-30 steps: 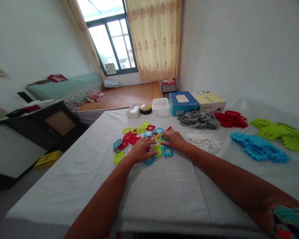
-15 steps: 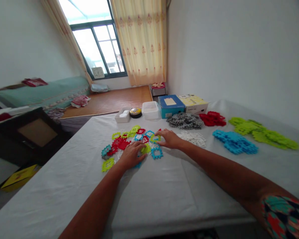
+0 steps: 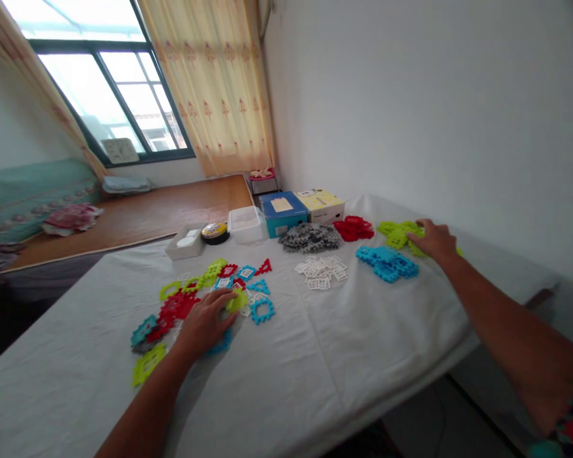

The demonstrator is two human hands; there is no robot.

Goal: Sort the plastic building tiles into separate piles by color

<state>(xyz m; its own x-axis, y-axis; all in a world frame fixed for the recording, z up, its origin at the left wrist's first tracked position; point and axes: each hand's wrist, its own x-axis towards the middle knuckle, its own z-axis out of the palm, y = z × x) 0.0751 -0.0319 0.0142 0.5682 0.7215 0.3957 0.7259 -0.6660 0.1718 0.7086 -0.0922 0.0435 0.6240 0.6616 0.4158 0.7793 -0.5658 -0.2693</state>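
Note:
My left hand (image 3: pixel 205 321) rests over a mixed spread of notched plastic building pieces, thumb and fingers around a lime green piece (image 3: pixel 237 301). Red pieces (image 3: pixel 179 305) lie to its left, and a blue square frame piece (image 3: pixel 262 310) sits just to its right. My right hand (image 3: pixel 437 240) reaches to the far right, at the pile of lime green pieces (image 3: pixel 395 234). Its thumb and forefinger close round lime green plastic there; the exact edge of the piece is hard to make out. A pile of blue pieces (image 3: pixel 386 263) lies just in front.
Sorted piles of white pieces (image 3: pixel 321 272), grey pieces (image 3: pixel 310 237) and red pieces (image 3: pixel 354 228) lie on the white tablecloth (image 3: pixel 277 381). Behind them stand a blue box (image 3: pixel 282 213), a yellow box (image 3: pixel 321 205), a clear tub (image 3: pixel 246 226), a round tin (image 3: pixel 214 233) and a white box (image 3: pixel 184 244).
My right hand has moved from the mixed spread to the lime green pile at the right, taking a lime green piece along. My left hand stays at its piece. The view has turned right.

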